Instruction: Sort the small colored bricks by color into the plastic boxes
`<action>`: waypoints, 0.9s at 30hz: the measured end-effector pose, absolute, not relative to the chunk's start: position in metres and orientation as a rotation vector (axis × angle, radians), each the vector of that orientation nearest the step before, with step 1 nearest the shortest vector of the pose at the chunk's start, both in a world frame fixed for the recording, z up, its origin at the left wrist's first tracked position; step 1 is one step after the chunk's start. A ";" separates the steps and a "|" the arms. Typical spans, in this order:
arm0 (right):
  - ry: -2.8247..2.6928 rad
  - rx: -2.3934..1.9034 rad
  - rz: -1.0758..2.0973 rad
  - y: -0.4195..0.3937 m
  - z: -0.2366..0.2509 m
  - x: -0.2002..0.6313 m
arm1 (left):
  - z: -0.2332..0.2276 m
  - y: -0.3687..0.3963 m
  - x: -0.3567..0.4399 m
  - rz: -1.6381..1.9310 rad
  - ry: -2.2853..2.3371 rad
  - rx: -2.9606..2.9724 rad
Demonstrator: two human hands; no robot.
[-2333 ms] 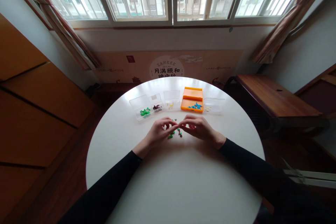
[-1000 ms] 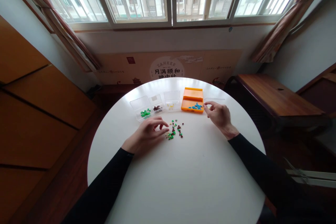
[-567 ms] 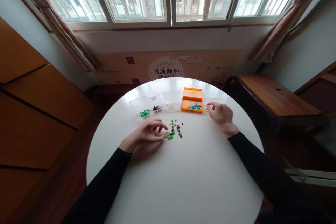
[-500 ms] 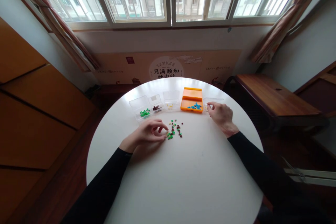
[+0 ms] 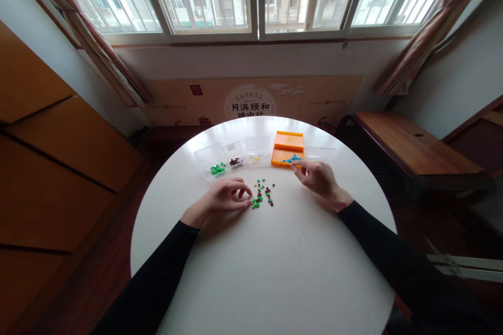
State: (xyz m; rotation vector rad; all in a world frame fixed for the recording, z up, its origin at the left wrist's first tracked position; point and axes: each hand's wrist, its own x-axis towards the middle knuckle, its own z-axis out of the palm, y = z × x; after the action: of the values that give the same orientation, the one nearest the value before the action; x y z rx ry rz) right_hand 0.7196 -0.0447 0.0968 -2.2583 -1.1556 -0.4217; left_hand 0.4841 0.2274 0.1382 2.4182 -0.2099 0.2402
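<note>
Little pile of green and brown bricks (image 5: pixel 261 194) sitting mid-tabletop (image 5: pixel 267 272), left hand (image 5: pixel 222 203) right beside it with thumb and forefinger pinched at the pile's edge, though can't tell if a brick is actually caught in that grip. Right hand (image 5: pixel 320 179) stretched over to the front lip of the orange tray (image 5: pixel 288 147) holding the blue bits (image 5: pixel 292 158), fingertips nearly closed, too small to tell if anything's between them. Probably easy to scatter those tiny bricks with a careless sleeve or knuckle, or drop one short of the clear boxes (image 5: pixel 231 156).
</note>
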 end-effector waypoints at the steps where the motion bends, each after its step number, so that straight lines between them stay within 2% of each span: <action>1: -1.243 -2.207 -0.402 -0.043 0.096 0.715 | 0.138 0.227 0.484 0.256 -0.202 2.426; 7: -1.600 -1.940 -0.182 -0.034 0.095 0.693 | 0.137 0.225 0.485 0.307 -0.182 2.468; 27: -1.713 -1.780 -0.034 -0.027 0.100 0.675 | 0.126 0.222 0.489 0.417 -0.173 2.528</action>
State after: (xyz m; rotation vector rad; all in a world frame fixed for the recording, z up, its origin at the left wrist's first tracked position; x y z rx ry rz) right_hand 0.6750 -0.0269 0.1004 -1.7799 -1.7129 -0.0339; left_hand 0.4894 0.2218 0.1256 2.5284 -0.1732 0.4173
